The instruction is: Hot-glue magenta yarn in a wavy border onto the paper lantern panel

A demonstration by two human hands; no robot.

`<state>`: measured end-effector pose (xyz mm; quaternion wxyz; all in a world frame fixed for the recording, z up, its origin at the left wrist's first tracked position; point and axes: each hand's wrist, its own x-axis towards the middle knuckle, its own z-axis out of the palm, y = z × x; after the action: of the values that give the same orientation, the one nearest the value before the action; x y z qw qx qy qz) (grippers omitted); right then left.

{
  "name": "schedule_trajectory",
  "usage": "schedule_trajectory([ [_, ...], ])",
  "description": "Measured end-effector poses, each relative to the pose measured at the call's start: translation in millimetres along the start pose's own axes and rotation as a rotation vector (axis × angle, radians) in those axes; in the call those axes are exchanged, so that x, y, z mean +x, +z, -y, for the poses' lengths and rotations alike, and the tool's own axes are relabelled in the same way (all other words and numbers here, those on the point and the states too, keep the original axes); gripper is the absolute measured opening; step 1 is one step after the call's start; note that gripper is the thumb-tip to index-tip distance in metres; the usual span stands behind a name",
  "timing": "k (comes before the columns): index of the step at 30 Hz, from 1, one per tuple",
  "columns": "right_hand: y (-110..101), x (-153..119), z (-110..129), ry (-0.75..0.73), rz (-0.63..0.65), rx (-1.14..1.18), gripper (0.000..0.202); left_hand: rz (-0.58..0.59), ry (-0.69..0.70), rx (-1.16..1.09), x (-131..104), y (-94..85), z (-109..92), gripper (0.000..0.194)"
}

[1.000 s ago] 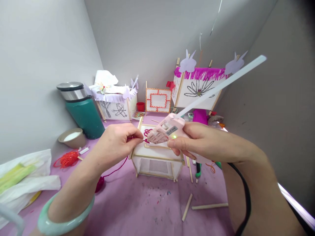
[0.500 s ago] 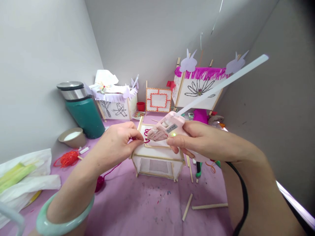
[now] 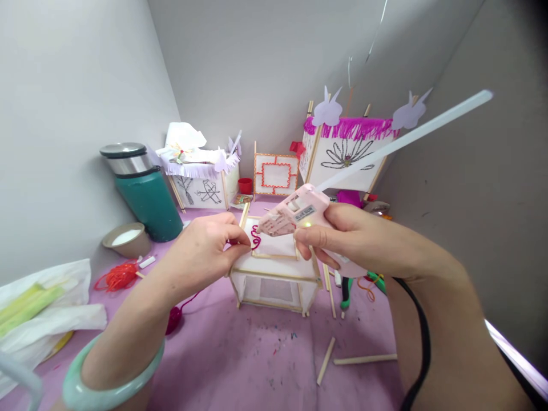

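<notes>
My right hand is wrapped round a pink glue gun, its lamp lit and a long translucent glue stick jutting out of the back. The nozzle points left, close above a white paper panel on a small lantern frame of thin wooden sticks. On that panel lies a curled line of magenta yarn. Fingertips of my left hand pinch the yarn at the panel's left edge. From under that hand the strand runs down to a magenta yarn ball, partly hidden by my forearm.
A green bottle, a bowl and red string stand at left. Decorated lanterns line the back wall. Loose wooden sticks and green-handled pliers lie at right on the purple tablecloth.
My right hand has lifted the glue gun slightly up and to the right, uncovering more of the yarn curl and panel. My left hand stays nearly still.
</notes>
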<state>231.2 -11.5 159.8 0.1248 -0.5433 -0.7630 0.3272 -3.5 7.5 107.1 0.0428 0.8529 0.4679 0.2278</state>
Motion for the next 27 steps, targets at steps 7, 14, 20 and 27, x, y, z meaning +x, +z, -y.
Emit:
schedule_trajectory([
  [7, 0, 2, 2, 0.086, 0.057, -0.025, 0.049, -0.026, 0.017, -0.001, 2, 0.7, -1, 0.018],
  [14, 1, 2, 9, 0.075, 0.085, -0.013, 0.043, -0.031, 0.0, -0.005, 2, 2.3, 2, 0.016],
  [20, 3, 2, 13, 0.062, 0.04, -0.021, 0.042, -0.034, -0.009, -0.019, 1, 2.7, 3, 0.015],
  [27, 2, 3, 12, 0.031, 0.053, -0.008, 0.044, -0.041, -0.003, -0.032, 0, 3.7, 5, 0.012],
])
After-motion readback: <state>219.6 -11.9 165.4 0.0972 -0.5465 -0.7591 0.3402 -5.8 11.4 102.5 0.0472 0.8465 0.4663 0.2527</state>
